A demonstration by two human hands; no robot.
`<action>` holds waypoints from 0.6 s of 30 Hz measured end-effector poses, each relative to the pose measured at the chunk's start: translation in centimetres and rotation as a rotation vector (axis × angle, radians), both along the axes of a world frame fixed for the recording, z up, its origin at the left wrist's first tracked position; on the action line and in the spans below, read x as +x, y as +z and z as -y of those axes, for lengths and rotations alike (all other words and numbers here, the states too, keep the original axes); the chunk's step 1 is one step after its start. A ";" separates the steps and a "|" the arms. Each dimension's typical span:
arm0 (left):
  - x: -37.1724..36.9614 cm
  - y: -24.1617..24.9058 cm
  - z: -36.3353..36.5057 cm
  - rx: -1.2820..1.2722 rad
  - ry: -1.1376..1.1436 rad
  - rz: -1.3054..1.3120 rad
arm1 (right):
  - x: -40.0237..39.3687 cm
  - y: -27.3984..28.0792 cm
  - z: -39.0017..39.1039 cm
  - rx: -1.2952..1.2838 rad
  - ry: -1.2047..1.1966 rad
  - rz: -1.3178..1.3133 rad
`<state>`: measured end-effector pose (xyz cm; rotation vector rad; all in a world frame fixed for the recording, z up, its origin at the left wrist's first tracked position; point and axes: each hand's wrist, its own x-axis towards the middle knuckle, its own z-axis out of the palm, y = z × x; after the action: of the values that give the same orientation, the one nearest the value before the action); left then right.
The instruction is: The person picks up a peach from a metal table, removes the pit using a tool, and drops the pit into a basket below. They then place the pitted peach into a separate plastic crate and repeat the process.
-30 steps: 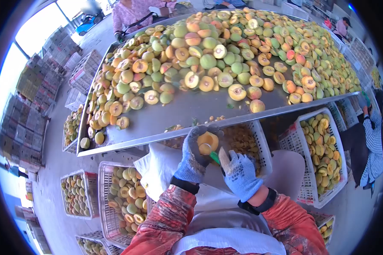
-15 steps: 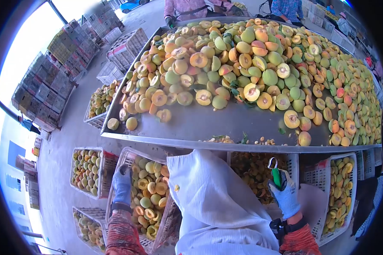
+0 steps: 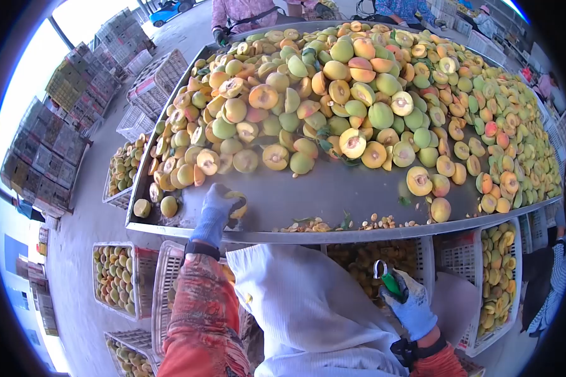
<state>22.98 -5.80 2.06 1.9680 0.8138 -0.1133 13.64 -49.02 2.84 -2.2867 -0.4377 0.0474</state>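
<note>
My left hand [image 3: 219,206], in a blue-grey glove, reaches over the front left of the metal table [image 3: 333,204]. Its fingers curl round a yellow peach half [image 3: 238,206], which they partly hide. My right hand [image 3: 414,309], also gloved, is closed on a green-handled tool with a metal loop at its tip [image 3: 391,284], held over the crate in front of me. Beyond my hands lies a large heap of halved peaches [image 3: 314,100], some with their cut faces up. Loose pits [image 3: 383,221] lie along the table's near edge.
Crates of peaches stand below the table: one at the left [image 3: 114,276], one under my left arm [image 3: 166,276], a dark-filled one [image 3: 358,257] in front, another at the right [image 3: 497,276]. Stacked crates [image 3: 44,147] stand far left. Other people [image 3: 248,14] are across the table.
My left hand has moved from the crate at the left up onto the table and closed on a peach half. My right hand keeps the green-handled tool. The view has shifted slightly.
</note>
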 end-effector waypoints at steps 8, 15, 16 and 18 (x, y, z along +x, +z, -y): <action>-9.6 3.2 15.0 -1.305 0.049 0.431 | -1.5 5.3 -6.9 0.028 0.204 0.007; -12.9 4.2 20.6 -1.337 0.112 0.519 | -4.2 5.1 -6.0 -0.165 0.110 0.288; -13.2 4.1 21.0 -1.310 0.089 0.572 | -4.5 5.2 -5.8 -0.199 0.095 0.304; -13.8 5.0 21.3 -1.324 0.072 0.607 | -4.9 5.2 -5.5 -0.217 0.090 0.312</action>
<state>9.19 -27.11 7.03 0.6359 0.2311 0.0066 8.74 -43.54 8.09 -2.4955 -0.7275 -0.2308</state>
